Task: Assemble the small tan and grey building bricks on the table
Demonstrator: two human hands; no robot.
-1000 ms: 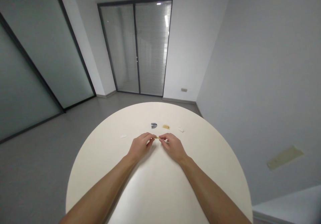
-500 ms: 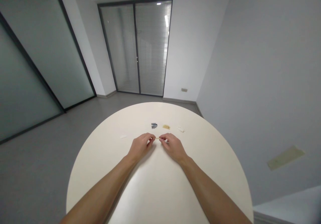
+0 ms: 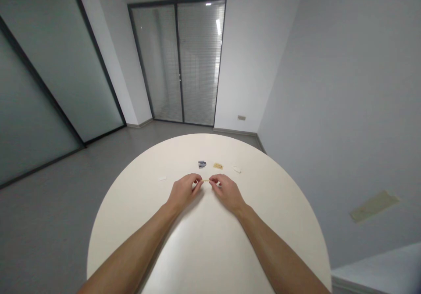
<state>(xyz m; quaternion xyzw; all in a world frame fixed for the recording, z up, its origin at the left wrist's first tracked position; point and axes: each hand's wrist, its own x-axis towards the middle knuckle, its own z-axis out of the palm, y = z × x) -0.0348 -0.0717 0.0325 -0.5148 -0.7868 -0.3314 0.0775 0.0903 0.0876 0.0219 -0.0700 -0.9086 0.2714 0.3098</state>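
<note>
Strip (image 3: pixel 205 180) | tan, axis left-right | pinched between left hand (image 3: pixel 184 193), right hand (image 3: pixel 227 194)

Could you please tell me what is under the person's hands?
The round table lies under the left hand and right hand, which pinch a pale strip; whatever their palms cover is hidden.

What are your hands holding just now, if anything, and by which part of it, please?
The left hand and right hand each pinch one end of a thin tan strip between their fingertips.
</note>
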